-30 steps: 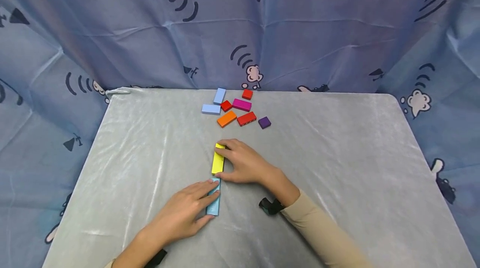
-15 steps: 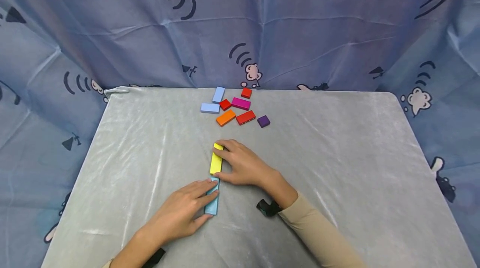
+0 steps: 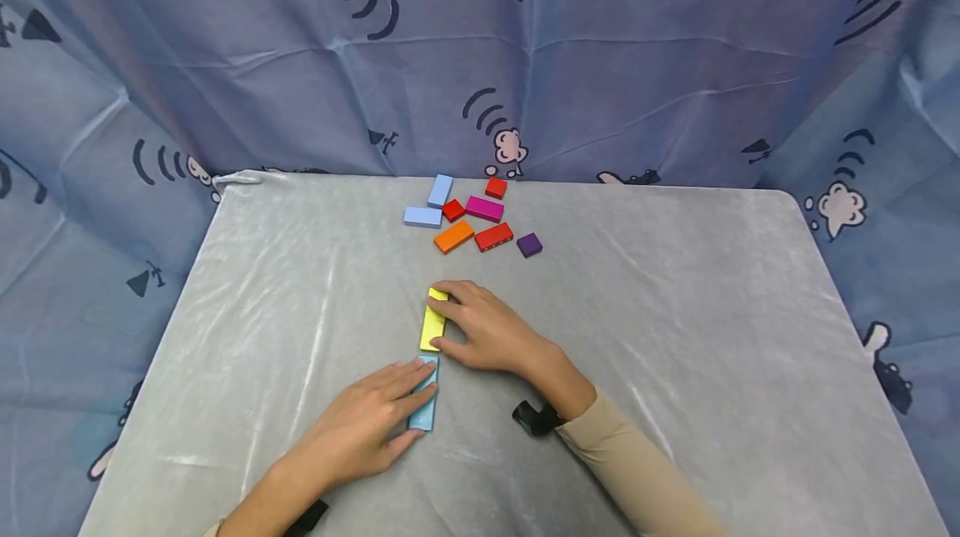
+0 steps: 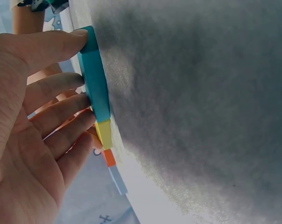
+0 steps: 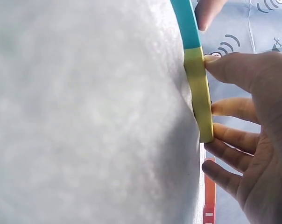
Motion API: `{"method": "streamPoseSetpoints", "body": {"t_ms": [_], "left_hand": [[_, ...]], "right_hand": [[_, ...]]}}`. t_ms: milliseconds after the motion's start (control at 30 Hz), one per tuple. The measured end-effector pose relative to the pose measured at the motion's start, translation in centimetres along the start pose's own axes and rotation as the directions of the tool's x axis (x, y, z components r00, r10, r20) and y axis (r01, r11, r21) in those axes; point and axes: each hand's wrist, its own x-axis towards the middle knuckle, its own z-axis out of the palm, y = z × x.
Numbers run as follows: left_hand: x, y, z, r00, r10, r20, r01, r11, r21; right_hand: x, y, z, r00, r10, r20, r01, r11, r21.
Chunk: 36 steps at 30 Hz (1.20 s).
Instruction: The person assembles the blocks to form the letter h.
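Observation:
A yellow block (image 3: pixel 432 328) lies lengthwise on the grey cloth, in line with a light blue block (image 3: pixel 424 416) nearer the person. In the right wrist view their ends look to meet. My right hand (image 3: pixel 491 333) grips the yellow block from the right, thumb (image 5: pixel 218 65) near its close end and fingers toward its far end. From the left, my left hand (image 3: pixel 367 416) holds the light blue block, its thumb (image 4: pixel 61 44) at the near end and fingertips (image 4: pixel 87 116) on the top toward the far end. Both blocks are partly covered by fingers.
Beyond the hands lies a loose group: two pale blue blocks (image 3: pixel 423 218), an orange block (image 3: pixel 453 237), a long red block (image 3: pixel 493 237), two short red blocks (image 3: pixel 496 188), a magenta block (image 3: pixel 484 208) and a purple block (image 3: pixel 529 245). Patterned blue curtain (image 3: pixel 637 62) borders the table.
The yellow and light blue blocks have shifted very slightly left with the hands. My right thumb has slid a little up the yellow block. The group behind stays put.

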Motion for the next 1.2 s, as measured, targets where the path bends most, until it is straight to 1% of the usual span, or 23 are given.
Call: {"method": "streamPoseSetpoints", "body": {"t_ms": [367,533,667,933,1200], "left_hand": [[-0.21,-0.08,0.08,1.0,0.0,-0.029,0.0,1.0,-0.008],[-0.26,0.01,0.31,0.999,0.0,-0.043,0.0,1.0,0.001],[-0.25,0.07,0.38,0.999,0.004,-0.042,-0.003,1.0,0.008],[-0.19,-0.06,0.21,1.0,-0.004,-0.007,0.003,1.0,-0.014],[-0.18,-0.13,0.34,0.999,0.016,-0.028,-0.016,1.0,0.011]], "right_hand": [[0.04,-0.12,-0.2,1.0,-0.011,0.004,0.011,1.0,0.002],[-0.03,0.04,-0.13,1.0,-0.015,-0.014,0.015,1.0,0.003],[-0.12,0.13,-0.05,0.999,-0.019,-0.026,0.019,1.0,0.01],[-0.22,0.2,0.01,1.0,-0.009,-0.007,0.009,1.0,0.019],[-0.22,0.2,0.02,1.0,-0.007,-0.005,0.007,1.0,0.024]]}}
